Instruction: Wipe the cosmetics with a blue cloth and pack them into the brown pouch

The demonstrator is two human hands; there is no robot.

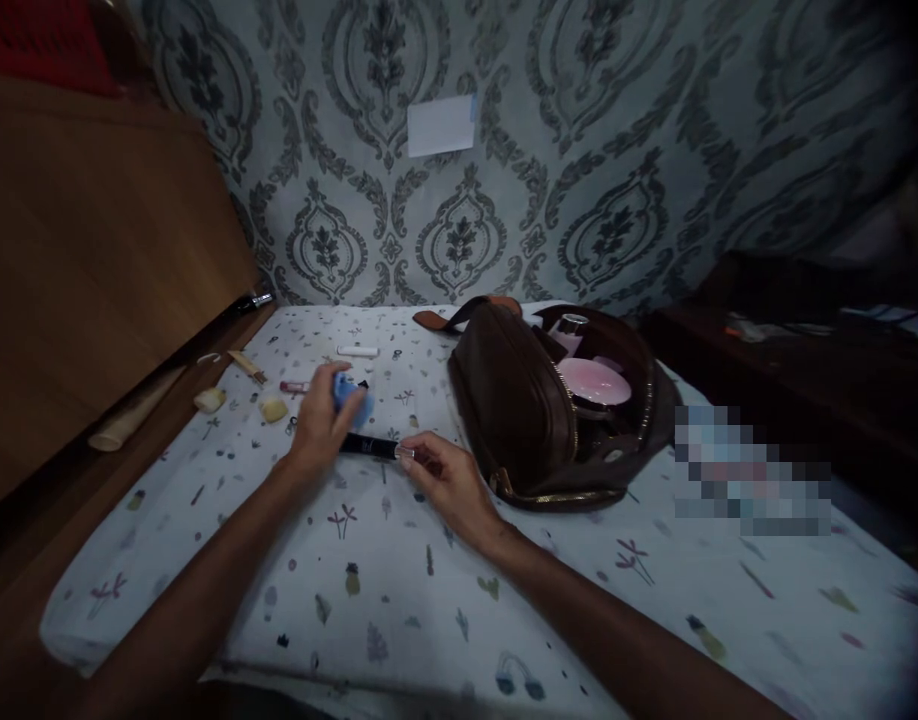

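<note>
My left hand (322, 418) is closed around a small, soft-looking blue thing (354, 400); its exact kind is unclear. A slim black cosmetic tube (370, 446) lies level between my hands. Its left end disappears behind my left hand, and I cannot tell whether those fingers touch it. My right hand (450, 480) pinches the tube's clear, shiny right end between thumb and fingers. Just right of that hand sits an open dark brown bag (519, 400) with a gold zipper. Inside the bag show a pink oval item (594, 382) and a silver-capped bottle (571, 330).
Beyond my left hand lie a white tube (357, 351) and a pinkish tube (294, 387). Two yellowish pieces (273, 410) and a tan brush-like item (247, 366) rest at left. A wooden cabinet (91, 260) borders the printed sheet (399, 600); patterned wall behind.
</note>
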